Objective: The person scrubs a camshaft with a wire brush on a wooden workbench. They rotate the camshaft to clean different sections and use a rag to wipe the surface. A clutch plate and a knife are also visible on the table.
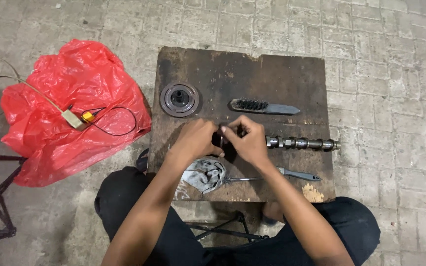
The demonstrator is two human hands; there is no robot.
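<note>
Your left hand and right hand pinch the camshaft's left end; its length runs rightward toward the board's right edge.

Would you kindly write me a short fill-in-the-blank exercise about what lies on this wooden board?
1. The wire brush lies to the ___ of the round metal disc.
2. The plastic bag on the floor is ___.
3. The crumpled rag lies on the wooden ___.
4. The left hand and right hand meet at one end of the metal ___.

Missing words: right; red; board; shaft
</note>
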